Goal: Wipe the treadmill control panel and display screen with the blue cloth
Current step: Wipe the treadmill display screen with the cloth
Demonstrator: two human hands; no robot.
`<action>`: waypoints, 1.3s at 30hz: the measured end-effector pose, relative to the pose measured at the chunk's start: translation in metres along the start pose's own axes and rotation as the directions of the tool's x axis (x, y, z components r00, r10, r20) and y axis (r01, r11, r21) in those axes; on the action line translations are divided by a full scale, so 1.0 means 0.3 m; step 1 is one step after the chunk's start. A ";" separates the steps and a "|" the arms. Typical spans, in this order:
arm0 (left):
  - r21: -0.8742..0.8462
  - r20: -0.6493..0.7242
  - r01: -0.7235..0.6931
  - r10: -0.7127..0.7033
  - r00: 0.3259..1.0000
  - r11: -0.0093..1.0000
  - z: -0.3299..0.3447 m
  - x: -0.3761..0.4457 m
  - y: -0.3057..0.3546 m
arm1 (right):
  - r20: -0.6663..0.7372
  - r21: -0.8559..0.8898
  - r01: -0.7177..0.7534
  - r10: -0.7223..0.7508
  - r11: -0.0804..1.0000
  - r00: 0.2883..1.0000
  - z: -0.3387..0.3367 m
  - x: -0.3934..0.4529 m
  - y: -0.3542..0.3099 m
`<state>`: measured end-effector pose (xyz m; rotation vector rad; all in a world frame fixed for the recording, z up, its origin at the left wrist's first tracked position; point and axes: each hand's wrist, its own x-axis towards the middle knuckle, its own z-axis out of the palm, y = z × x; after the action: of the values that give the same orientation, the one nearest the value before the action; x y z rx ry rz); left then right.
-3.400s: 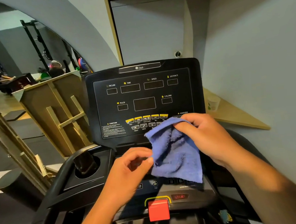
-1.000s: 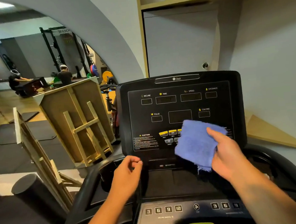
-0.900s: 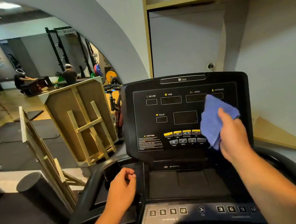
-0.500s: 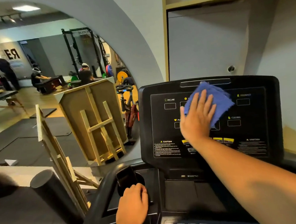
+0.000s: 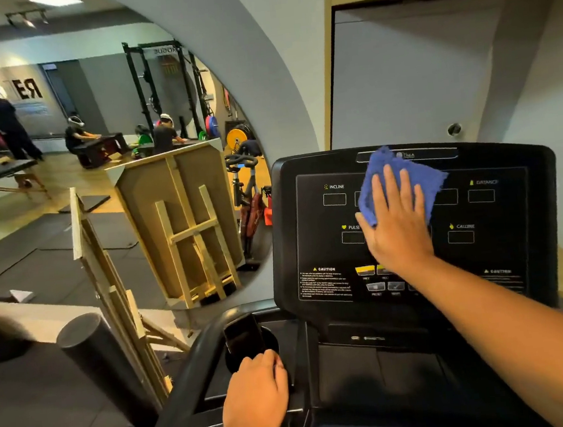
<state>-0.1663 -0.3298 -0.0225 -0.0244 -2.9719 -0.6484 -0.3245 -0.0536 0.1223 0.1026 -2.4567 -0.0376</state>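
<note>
Head view. One cloth [image 5: 397,181], blue, spread flat on the upper middle of the one black panel [image 5: 316,230], right of centre in the frame. One right hand [image 5: 396,226] pressed flat on the cloth, fingers [image 5: 379,186] straight and spread, pointing up. Cloth top edge over the logo strip at the panel's top. Four small boxes on show on the screen: INCLINE, PULSE, CALORIE, and one at upper right. Others hidden under hand and cloth.

One left hand [image 5: 256,398] at lower middle, resting on the black console edge beside the one cup holder [image 5: 247,340], fingers curled over the edge. One dark thing standing in the cup holder. Four number keys at bottom: 3, 6, 9, 12.

One round mirror [image 5: 96,162] at upper left. Three people seen in it.

Since half a second ago: cloth and right hand shifted a little toward the panel's left. Left hand stayed put.
</note>
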 end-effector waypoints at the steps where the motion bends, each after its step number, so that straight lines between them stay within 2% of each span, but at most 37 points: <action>1: -0.004 -0.002 0.002 -0.002 1.000 1.000 -0.001 0.000 0.001 | -0.008 0.017 -0.033 0.033 0.999 0.999 -0.012 0.041 -0.045; 3: -0.008 -0.008 0.010 -0.010 1.000 1.000 -0.004 0.000 0.002 | -0.025 0.034 0.003 -0.002 0.999 1.000 -0.016 0.091 -0.148; 5: 0.001 -0.009 0.014 -0.014 1.000 1.000 0.000 -0.001 0.000 | -0.028 0.025 0.185 -0.184 0.982 0.982 0.004 0.080 -0.247; 8: 0.004 -0.011 0.020 -0.020 1.000 1.000 0.003 -0.003 -0.003 | 0.025 -0.017 0.513 -0.513 0.858 0.858 0.064 -0.028 -0.310; 11: -0.004 -0.011 0.019 -0.019 1.000 1.000 0.003 -0.003 -0.004 | 0.093 -0.035 0.679 -0.674 0.733 0.733 0.104 -0.129 -0.208; 12: -0.008 -0.011 0.016 -0.016 1.000 1.000 0.004 -0.004 -0.005 | 0.095 -0.038 0.684 -0.678 0.729 0.728 0.108 -0.149 -0.158; 13: -0.014 -0.014 0.013 -0.013 1.000 1.000 0.004 -0.005 -0.005 | 0.080 -0.037 0.657 -0.654 0.753 0.753 0.104 -0.159 -0.111; 17: -0.024 -0.022 0.009 -0.010 1.000 1.000 -0.003 -0.002 -0.002 | 0.001 -0.013 0.329 -0.329 0.944 0.944 0.050 -0.063 -0.055; 19: -0.025 -0.015 0.013 -0.013 1.000 1.000 -0.001 -0.001 0.000 | -0.009 0.023 0.192 -0.192 0.981 0.981 0.014 0.033 -0.129; 21: -0.014 -0.012 0.021 -0.022 1.000 1.000 0.004 0.000 -0.005 | -0.010 0.051 0.142 -0.142 0.988 0.990 -0.006 0.099 -0.232; 22: -0.009 -0.009 0.027 -0.027 1.000 1.000 0.007 0.000 -0.006 | -0.011 0.051 0.172 -0.172 0.984 0.985 -0.006 0.109 -0.282; 24: 0.001 0.001 0.034 -0.034 0.999 0.999 0.010 0.000 -0.007 | -0.011 0.019 0.329 -0.329 0.944 0.944 0.022 0.079 -0.354; 27: 0.003 0.002 0.034 -0.034 0.999 0.999 0.009 -0.001 -0.007 | 0.034 0.003 0.605 -0.605 0.796 0.795 0.089 -0.053 -0.365; 29: 0.000 -0.001 0.031 -0.031 1.000 1.000 0.009 0.000 -0.009 | 0.081 0.011 0.703 -0.702 0.711 0.708 0.116 -0.144 -0.317; 31: 0.004 0.011 0.031 -0.031 0.999 1.000 0.011 -0.001 -0.011 | 0.105 0.023 0.738 -0.736 0.674 0.669 0.123 -0.198 -0.236; 33: 0.001 0.012 0.027 -0.027 1.000 1.000 0.013 -0.002 -0.013 | 0.106 0.003 0.721 -0.717 0.693 0.689 0.118 -0.221 -0.145; 35: -0.008 0.006 0.023 -0.023 1.000 1.000 0.009 -0.002 -0.012 | 0.100 -0.007 0.618 -0.614 0.786 0.783 0.108 -0.221 -0.092; 37: -0.002 -0.002 0.026 -0.026 1.000 1.000 0.007 -0.001 -0.008 | 0.102 0.024 0.468 -0.468 0.883 0.878 0.090 -0.213 -0.128; 39: 0.006 -0.006 0.027 -0.027 1.000 1.000 0.009 0.000 -0.005 | 0.101 0.058 0.418 -0.421 0.907 0.901 0.088 -0.221 -0.227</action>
<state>-0.1666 -0.3300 -0.0256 0.0180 -2.9736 -0.6418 -0.2855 -0.1158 0.0564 0.6625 -2.5013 -0.1940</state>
